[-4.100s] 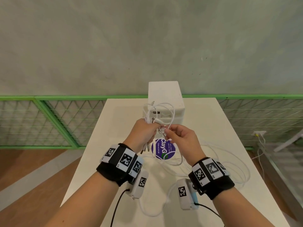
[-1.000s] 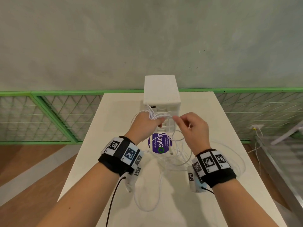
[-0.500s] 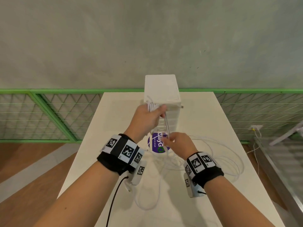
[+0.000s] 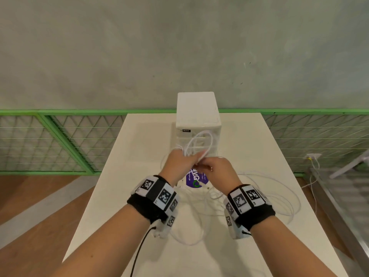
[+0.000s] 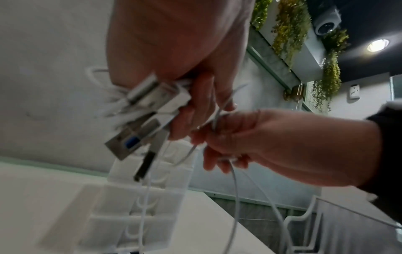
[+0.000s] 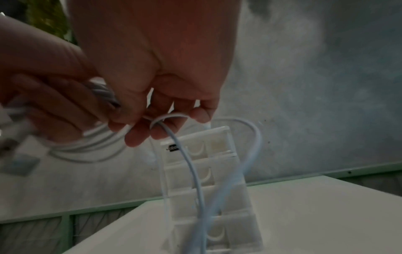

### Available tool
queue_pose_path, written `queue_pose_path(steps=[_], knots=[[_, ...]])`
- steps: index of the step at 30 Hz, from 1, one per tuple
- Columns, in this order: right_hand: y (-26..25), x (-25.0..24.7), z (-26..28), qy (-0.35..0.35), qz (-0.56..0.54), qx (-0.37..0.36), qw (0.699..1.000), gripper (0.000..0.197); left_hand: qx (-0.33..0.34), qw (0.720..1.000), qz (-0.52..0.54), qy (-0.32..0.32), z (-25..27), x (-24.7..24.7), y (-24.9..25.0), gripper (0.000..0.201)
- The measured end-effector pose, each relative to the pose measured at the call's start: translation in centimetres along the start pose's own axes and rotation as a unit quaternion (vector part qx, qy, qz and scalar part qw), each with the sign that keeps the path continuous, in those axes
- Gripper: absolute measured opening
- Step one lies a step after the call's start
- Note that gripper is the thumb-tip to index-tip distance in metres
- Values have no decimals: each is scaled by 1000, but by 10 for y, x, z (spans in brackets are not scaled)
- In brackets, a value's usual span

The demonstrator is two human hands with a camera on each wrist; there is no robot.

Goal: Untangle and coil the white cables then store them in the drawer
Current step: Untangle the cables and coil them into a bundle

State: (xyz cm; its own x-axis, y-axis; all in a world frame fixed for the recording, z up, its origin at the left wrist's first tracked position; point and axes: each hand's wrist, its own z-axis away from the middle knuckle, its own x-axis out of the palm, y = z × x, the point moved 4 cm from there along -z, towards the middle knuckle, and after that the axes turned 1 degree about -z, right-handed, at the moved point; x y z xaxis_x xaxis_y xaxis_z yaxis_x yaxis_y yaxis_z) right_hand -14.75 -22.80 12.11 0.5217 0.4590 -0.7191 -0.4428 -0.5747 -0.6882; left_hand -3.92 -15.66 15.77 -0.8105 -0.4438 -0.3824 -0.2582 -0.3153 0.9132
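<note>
My left hand (image 4: 180,162) is raised over the table and grips a bundle of coiled white cables (image 4: 199,142), whose loops stand up in front of the white drawer unit (image 4: 197,112). USB plugs (image 5: 139,120) stick out of that fist in the left wrist view. My right hand (image 4: 216,170) is right beside it, fingers curled round a white cable strand (image 6: 187,165) that hangs down to the table. More loose cable (image 4: 279,196) lies in wide loops on the table to the right. The drawers (image 6: 208,171) look closed.
The white table (image 4: 139,148) stands against a green mesh railing (image 4: 60,136) and a grey wall. A purple round sticker (image 4: 196,178) lies on the table under my hands. Black leads run from the wrist cameras. A wall socket with cords (image 4: 312,156) is off to the right.
My right hand has come back up from its low pull and joined the left hand, laying another loop on the bundle. The left hand has dropped slightly.
</note>
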Motion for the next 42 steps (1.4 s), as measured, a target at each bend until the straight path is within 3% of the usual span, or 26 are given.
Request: queue_pose_path(steps=[5,9,14,17,19,23,26,27,29,31,33,35,39,42], knots=[[5,-4,-2,39,-117,35,992,17,24,996,89,14,4,2,3,56],[11,-16,-1,82,-159,68,982,11,20,992,120,-13,3,0,0,56],[7,-12,3,44,-200,65,977,17,27,995,94,-24,4,7,0,19],[3,-10,4,52,-204,55,976,13,48,997,54,30,1,4,-1,10],[9,-4,5,43,-184,66,980,12,62,994,32,82,-2,-5,7,19],[41,15,13,-24,-43,96,994,18,79,973,70,203,-15,-41,27,21],[42,18,19,-29,-59,77,995,15,78,968,60,229,-19,-51,31,27],[39,16,17,-20,-88,81,993,16,69,972,51,220,-18,-51,32,35],[30,9,13,5,-143,86,986,20,53,990,4,130,-14,-40,33,42],[16,1,7,10,-155,68,986,24,42,998,-42,-5,-4,-16,32,28],[1,-4,3,-18,-126,47,991,31,38,998,-38,-45,4,2,25,26],[-9,-5,1,-43,-97,41,993,36,41,999,-17,-14,6,12,18,27],[-4,0,3,-42,-106,45,992,23,31,998,-15,56,-2,5,18,29],[21,8,12,-52,-81,72,993,19,23,984,19,173,-18,-34,26,25]])
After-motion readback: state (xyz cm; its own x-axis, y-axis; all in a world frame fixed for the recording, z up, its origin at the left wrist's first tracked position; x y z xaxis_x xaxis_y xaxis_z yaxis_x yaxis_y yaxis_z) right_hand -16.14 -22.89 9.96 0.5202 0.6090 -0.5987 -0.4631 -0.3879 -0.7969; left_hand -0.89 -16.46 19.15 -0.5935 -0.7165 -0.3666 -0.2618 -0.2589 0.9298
